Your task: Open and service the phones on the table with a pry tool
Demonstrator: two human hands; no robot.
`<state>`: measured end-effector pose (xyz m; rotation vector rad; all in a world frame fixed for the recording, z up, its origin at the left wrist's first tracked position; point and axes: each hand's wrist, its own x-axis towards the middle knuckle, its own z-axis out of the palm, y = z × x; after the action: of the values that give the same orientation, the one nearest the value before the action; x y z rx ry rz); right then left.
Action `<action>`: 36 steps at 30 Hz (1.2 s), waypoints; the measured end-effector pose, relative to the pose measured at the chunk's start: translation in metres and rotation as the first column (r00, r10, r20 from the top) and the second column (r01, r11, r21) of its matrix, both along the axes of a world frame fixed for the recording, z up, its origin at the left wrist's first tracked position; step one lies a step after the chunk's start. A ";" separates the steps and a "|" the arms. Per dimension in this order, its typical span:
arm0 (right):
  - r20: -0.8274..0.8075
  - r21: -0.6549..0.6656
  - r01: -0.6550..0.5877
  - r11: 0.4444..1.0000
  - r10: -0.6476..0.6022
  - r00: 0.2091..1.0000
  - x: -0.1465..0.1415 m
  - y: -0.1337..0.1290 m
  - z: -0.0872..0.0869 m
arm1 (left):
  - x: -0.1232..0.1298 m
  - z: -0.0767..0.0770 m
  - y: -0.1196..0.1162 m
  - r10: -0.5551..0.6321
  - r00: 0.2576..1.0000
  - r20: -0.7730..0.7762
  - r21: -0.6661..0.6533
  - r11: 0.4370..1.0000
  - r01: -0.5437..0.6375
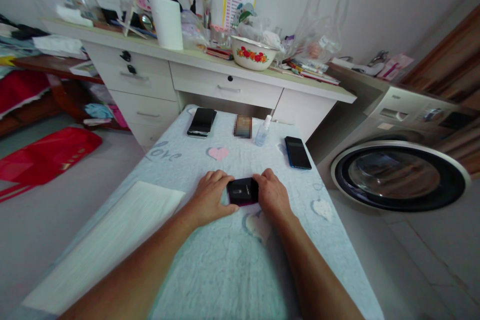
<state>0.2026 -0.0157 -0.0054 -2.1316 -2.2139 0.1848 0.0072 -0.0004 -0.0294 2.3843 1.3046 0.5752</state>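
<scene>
A dark phone [243, 191] lies sideways, back up, on the cloth-covered table [225, 260]. My left hand [212, 197] grips its left end, thumb at the near edge and fingers at the far edge. Around the right end is my right hand [272, 192], its fingers curled in. Beyond them stands a small clear spray bottle [262, 132], beside a small blurred square item [243, 126]. Another black phone [297, 152] rests to the right, and a stack of dark phones [202, 122] is at the far left of the table.
A long white cloth or paper sheet [108, 245] lies along the table's left side. Behind is a white desk [195, 72] with a flowered bowl [254, 53], a paper roll [166, 22] and clutter. A washing machine [397, 115] stands right; a red bag [48, 155] lies on the floor left.
</scene>
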 end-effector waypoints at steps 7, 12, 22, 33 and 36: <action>-0.006 0.020 0.070 0.997 -0.070 0.998 0.013 0.002 -0.003 | 0.000 -0.001 0.001 -0.002 1.000 -0.004 -0.003 1.000 0.002; -0.009 0.021 0.120 0.993 -0.119 0.993 0.021 0.003 -0.003 | -0.001 -0.002 0.001 -0.004 1.000 -0.001 0.004 1.000 0.004; -0.003 0.067 0.178 0.982 -0.178 0.984 0.036 0.005 -0.007 | -0.001 -0.003 0.002 -0.004 1.000 0.012 0.003 1.000 0.004; 0.003 0.088 0.175 0.981 -0.176 0.984 0.037 0.004 -0.010 | -0.001 -0.001 0.001 -0.005 1.000 -0.009 -0.004 1.000 0.005; 0.003 0.079 0.171 0.982 -0.172 0.985 0.033 0.003 -0.009 | -0.001 -0.001 0.001 0.002 1.000 -0.002 -0.001 1.000 -0.002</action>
<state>0.2354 -0.0126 -0.0140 -2.2700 -1.9931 0.0773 0.0064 0.0002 -0.0309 2.3840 1.3077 0.5723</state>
